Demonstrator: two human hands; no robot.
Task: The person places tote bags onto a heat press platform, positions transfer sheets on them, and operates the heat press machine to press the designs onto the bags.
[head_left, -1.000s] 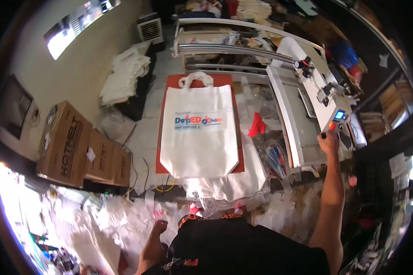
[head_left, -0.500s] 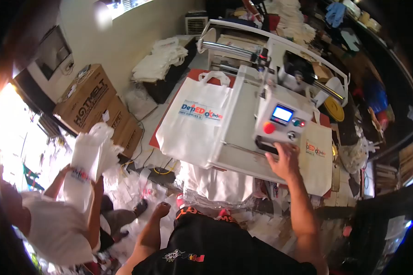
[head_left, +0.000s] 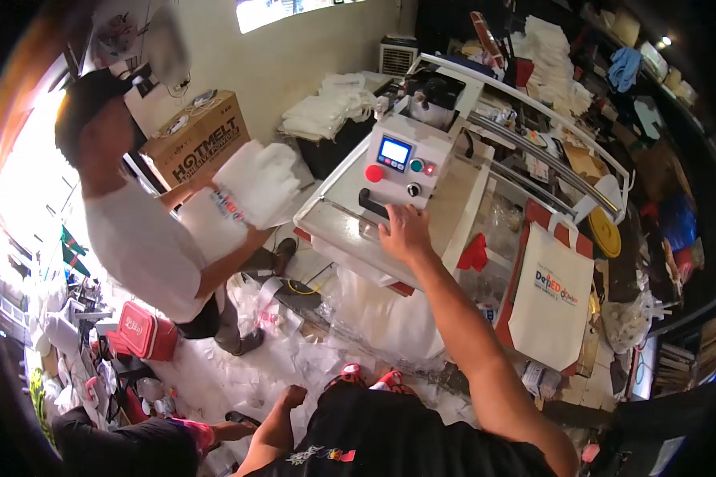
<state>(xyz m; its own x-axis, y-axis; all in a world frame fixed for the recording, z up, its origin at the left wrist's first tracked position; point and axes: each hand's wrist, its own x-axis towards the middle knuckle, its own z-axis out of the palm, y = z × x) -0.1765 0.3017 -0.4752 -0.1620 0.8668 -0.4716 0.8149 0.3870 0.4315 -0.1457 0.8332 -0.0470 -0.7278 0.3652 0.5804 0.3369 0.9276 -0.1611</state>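
My right hand (head_left: pixel 406 232) is at the black handle (head_left: pixel 372 204) on the front of a white heat press head (head_left: pixel 406 163), its fingers bent over the handle's right end. The head has a lit display, a red button and a knob, and sits over the left platen. My left hand (head_left: pixel 293 396) hangs low beside my body, fingers curled, away from the machine. A white printed tote bag (head_left: pixel 552 290) lies flat on the red right platen (head_left: pixel 535 215).
A co-worker (head_left: pixel 139 230) at the left holds a stack of white printed bags (head_left: pixel 247 195). Behind is a cardboard box (head_left: pixel 195 147). White bags (head_left: pixel 326 107) are piled near the wall. A red cooler (head_left: pixel 147 330) and another person's leg (head_left: pixel 231 430) are lower left.
The press head has slid left with my right hand, from the right side to over the left platen's bag. The view has turned, and the co-worker with the bags has come nearer.
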